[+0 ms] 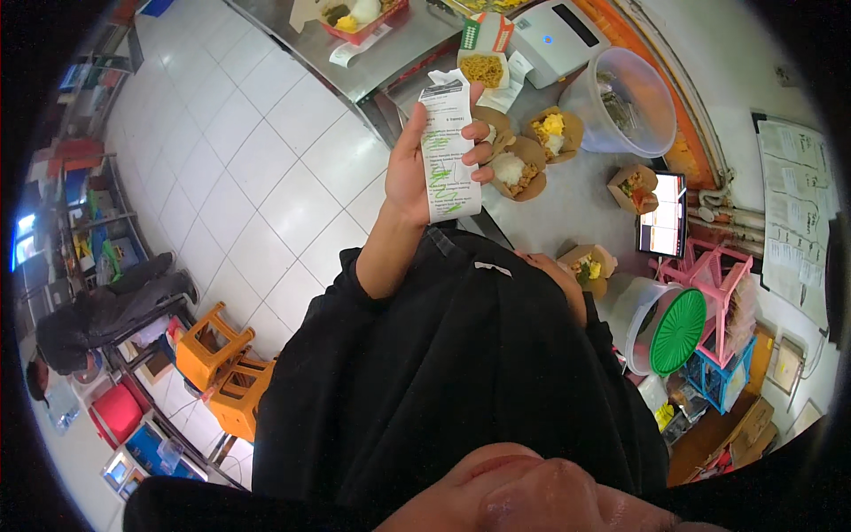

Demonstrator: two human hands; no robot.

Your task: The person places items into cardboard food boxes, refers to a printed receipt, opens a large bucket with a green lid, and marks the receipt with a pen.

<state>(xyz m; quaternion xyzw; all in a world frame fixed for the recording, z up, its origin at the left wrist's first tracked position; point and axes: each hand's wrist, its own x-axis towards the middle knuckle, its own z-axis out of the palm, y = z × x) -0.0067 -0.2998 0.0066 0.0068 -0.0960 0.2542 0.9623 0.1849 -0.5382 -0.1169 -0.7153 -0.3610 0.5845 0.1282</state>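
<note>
My left hand point(409, 173) is raised in front of my body, thumb on one side and fingers wrapped round the other edge of a long paper receipt point(452, 191). Green marker strokes run over the printed lines of this receipt. My right hand point(557, 277) is low at my side by the counter, partly behind my black top, so its fingers do not show clearly. Close to it is an open brown paper food box point(589, 266) with yellow and green food. Beyond the receipt, open boxes hold rice with brown pieces point(512, 173) and rice with yellow topping point(554, 133).
On the metal counter stand a noodle box point(483, 69), a white printer point(558, 40), a clear tub point(629, 102), another food box point(634, 189) and a tablet point(663, 213). A green-lidded container point(678, 330) is at right. Orange stools point(213, 346) and a bent-over person point(97, 310) are left.
</note>
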